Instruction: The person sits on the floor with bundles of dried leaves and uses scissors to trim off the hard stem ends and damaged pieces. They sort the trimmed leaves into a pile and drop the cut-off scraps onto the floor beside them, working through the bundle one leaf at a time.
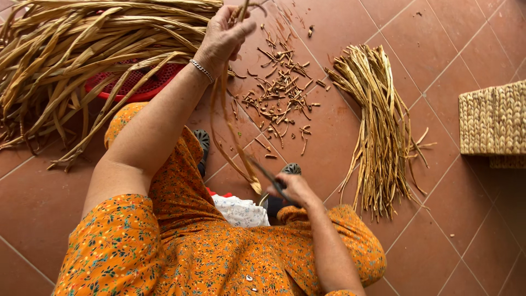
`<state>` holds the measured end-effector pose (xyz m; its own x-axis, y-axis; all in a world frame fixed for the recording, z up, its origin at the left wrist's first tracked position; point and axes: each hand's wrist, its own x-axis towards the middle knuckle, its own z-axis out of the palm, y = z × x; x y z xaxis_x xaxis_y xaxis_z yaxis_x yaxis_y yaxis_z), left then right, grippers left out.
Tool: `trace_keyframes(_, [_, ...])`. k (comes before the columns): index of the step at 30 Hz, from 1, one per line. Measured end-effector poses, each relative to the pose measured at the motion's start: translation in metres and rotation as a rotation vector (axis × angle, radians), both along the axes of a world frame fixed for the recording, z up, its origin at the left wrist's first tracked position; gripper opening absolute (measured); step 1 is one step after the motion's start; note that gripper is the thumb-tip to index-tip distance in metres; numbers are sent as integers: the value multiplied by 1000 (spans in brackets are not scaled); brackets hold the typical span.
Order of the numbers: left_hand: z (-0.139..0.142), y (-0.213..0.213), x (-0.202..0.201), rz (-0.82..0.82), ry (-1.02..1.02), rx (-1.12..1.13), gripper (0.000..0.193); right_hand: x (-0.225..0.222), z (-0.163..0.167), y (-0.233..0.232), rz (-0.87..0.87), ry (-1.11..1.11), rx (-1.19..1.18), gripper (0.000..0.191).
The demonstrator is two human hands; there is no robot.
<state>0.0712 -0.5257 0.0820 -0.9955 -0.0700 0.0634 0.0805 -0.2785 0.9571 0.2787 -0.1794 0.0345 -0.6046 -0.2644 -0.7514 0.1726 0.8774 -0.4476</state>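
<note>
Gripping a long dried tan reed strand (229, 118) up high, the left hand (222, 38) has its fingers clenched round the top end. Down low, the right hand (294, 189) clasps a dark-bladed knife (267, 176), blade against the strand's lower end, just beyond those fingers, above the terracotta tiled floor (449, 219).

Floor under me: reddish-brown square tiles (466, 230) with pale grout lines, running diagonally. Even daylight, soft shadows. Beyond my right hand, at the frame's edge, a woven straw-coloured basket (493, 118) sits on the tiles. No walls visible.
</note>
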Motion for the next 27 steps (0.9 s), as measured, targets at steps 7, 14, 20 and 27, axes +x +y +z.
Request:
trace_keyframes(7, [-11, 31, 18, -33, 103, -148, 17, -28, 2, -8, -387, 438, -728, 58])
trace_keyframes(14, [-14, 54, 47, -161, 21, -205, 20, -37, 31, -39, -317, 587, -804, 72])
trace_keyframes(20, [-10, 73, 69, -355, -85, -256, 26, -42, 39, -55, -255, 824, -620, 70])
trace_keyframes(27, [2, 71, 76, -331, -163, -249, 18, -36, 35, -49, -286, 833, -545, 69])
